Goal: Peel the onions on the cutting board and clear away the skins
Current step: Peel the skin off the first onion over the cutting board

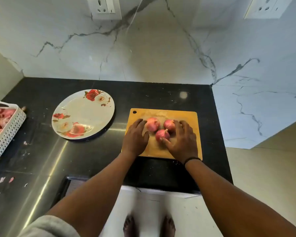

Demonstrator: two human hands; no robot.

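Three unpeeled red onions lie together on the wooden cutting board (186, 117): a left onion (152, 124), a right onion (169, 124) and a front onion (161, 134). My left hand (135, 137) lies flat on the board, its fingertips beside the left onion. My right hand (180, 141) spreads over the board's right half, fingers against the right onion and thumb touching the front onion. Neither hand grips anything.
A floral plate (83, 113) sits left of the board on the black counter (41, 151). A white perforated basket (5, 132) with onion skins stands at the far left edge. Skin scraps (6, 179) dot the counter. Marble walls close the back and right.
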